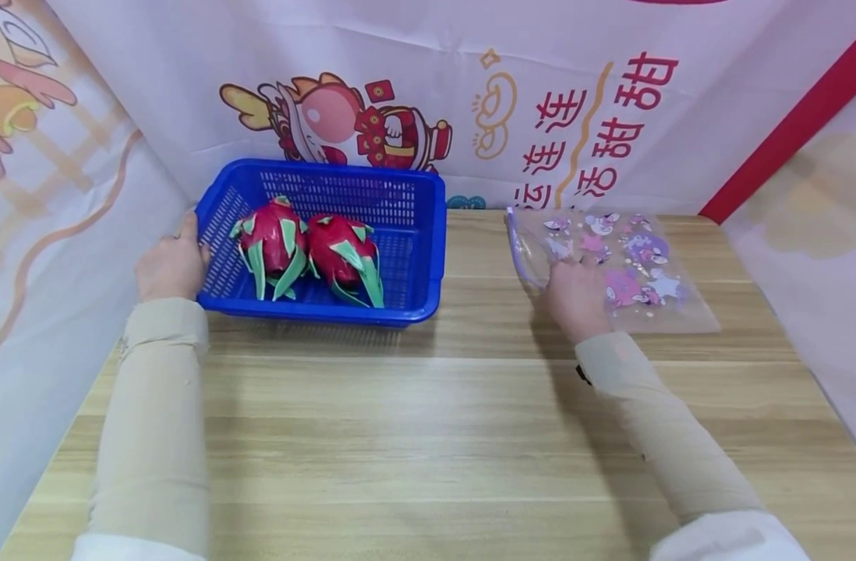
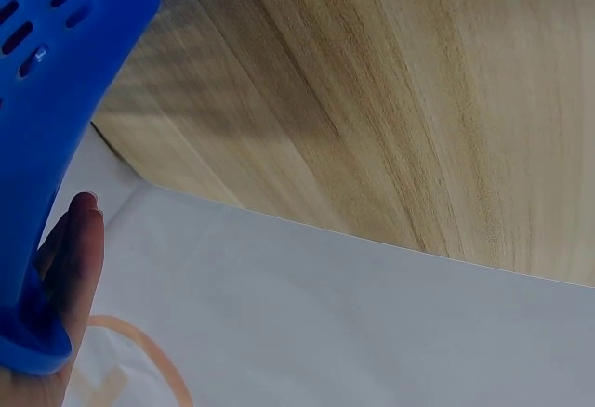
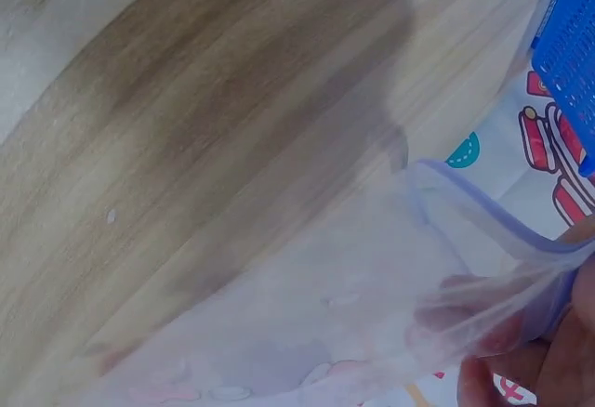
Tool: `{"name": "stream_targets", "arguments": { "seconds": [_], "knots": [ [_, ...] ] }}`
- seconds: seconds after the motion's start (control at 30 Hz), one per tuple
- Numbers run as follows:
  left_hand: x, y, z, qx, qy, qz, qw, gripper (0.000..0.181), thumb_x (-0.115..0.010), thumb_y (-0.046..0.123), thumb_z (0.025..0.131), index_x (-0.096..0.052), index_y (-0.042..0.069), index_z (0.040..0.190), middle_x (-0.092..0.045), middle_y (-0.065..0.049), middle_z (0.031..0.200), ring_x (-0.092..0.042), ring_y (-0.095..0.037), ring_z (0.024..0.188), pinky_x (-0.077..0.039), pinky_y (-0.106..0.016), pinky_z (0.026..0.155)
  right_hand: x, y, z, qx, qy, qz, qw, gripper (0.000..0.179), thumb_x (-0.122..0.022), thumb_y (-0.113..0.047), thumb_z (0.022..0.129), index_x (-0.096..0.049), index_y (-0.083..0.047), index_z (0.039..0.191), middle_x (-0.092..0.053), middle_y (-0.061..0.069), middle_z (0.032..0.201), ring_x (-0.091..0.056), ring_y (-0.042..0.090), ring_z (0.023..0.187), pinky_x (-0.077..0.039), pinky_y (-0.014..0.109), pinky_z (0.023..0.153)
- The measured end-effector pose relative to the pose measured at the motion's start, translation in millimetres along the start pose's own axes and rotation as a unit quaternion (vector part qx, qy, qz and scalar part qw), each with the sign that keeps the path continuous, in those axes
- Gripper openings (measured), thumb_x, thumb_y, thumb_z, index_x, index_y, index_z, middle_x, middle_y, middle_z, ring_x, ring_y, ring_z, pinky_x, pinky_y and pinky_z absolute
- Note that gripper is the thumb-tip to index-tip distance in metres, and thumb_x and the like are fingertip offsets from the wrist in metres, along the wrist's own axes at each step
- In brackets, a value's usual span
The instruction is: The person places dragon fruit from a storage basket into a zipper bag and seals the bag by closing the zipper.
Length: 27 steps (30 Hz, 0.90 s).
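At the left, my left hand [image 1: 171,265] grips the left end of a blue plastic basket [image 1: 428,304]. In the left wrist view its fingers [image 2: 85,240] lie along the outside of the basket wall [image 2: 70,91]. Two red dragon fruits with green scales, one on the left [image 1: 270,238] and one on the right [image 1: 340,253], lie side by side in the basket. Over on the right, my right hand [image 1: 575,296] pinches a clear zip bag [image 1: 680,312] near its purple-edged opening. Some fingers show through the plastic in the right wrist view. Pink and purple cartoon prints cover the bag.
A wood-grain table [image 1: 372,436] spreads under everything. White printed cloth [image 1: 414,93] hangs along the back, with more cloth at the left [image 1: 42,257] and right [image 1: 814,234]. A red strip [image 1: 786,132] marks the back right corner.
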<state>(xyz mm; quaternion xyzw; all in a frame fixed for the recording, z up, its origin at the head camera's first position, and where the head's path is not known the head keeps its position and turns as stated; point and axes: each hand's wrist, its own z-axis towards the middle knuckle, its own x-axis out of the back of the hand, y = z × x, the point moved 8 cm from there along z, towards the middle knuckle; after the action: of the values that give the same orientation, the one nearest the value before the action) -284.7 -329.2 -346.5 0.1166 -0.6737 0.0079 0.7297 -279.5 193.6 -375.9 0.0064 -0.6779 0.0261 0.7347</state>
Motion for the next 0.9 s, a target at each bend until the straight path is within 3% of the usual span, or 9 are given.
{"name": "stream_targets", "arguments": {
  "seconds": [0.17,0.4,0.7,0.9],
  "knots": [
    [-0.3,-0.3,1.1,0.002,0.001,-0.001,1.0,0.055,-0.036,0.019,0.099,-0.019,0.004,0.15,-0.049,-0.046,0.105,-0.054,-0.058,0.088,-0.044,-0.067,0.069,2.6,1.0,0.4,0.001,0.044,0.048,0.9979,0.046,-0.051,-0.007,0.082,-0.054,0.008,0.126,-0.056,0.027,0.129,-0.043,0.048,0.124,-0.03,0.06,0.107],
    [-1.8,-0.1,2.4,0.004,-0.002,0.0,1.0,0.055,-0.037,0.019,0.099,-0.02,0.005,0.15,-0.05,-0.045,0.105,-0.055,-0.058,0.088,-0.045,-0.067,0.069,-2.8,8.5,1.7,-0.028,0.018,0.134,0.9905,0.065,-0.052,-0.004,0.081,-0.036,0.002,0.144,-0.035,0.02,0.151,-0.025,0.05,0.139,-0.001,0.069,0.113],
    [-4.4,-2.0,4.1,0.007,-0.011,0.008,0.9999,0.057,-0.036,0.02,0.1,-0.017,0.006,0.151,-0.049,-0.045,0.106,-0.054,-0.058,0.089,-0.045,-0.066,0.07,-1.9,10.8,4.5,-0.034,0.008,0.207,0.9776,0.082,-0.054,0.004,0.076,-0.019,0.0,0.15,-0.019,0.018,0.158,-0.017,0.048,0.143,-0.007,0.065,0.115],
    [-4.2,-3.0,4.8,0.007,-0.007,0.006,0.9999,0.057,-0.036,0.02,0.099,-0.017,0.006,0.151,-0.05,-0.045,0.105,-0.054,-0.058,0.088,-0.045,-0.067,0.07,-6.5,10.9,3.5,-0.05,-0.022,0.21,0.9761,0.091,-0.05,0.001,0.081,0.004,-0.007,0.153,0.008,0.011,0.161,0.011,0.05,0.143,0.012,0.071,0.107]
  ]
}}
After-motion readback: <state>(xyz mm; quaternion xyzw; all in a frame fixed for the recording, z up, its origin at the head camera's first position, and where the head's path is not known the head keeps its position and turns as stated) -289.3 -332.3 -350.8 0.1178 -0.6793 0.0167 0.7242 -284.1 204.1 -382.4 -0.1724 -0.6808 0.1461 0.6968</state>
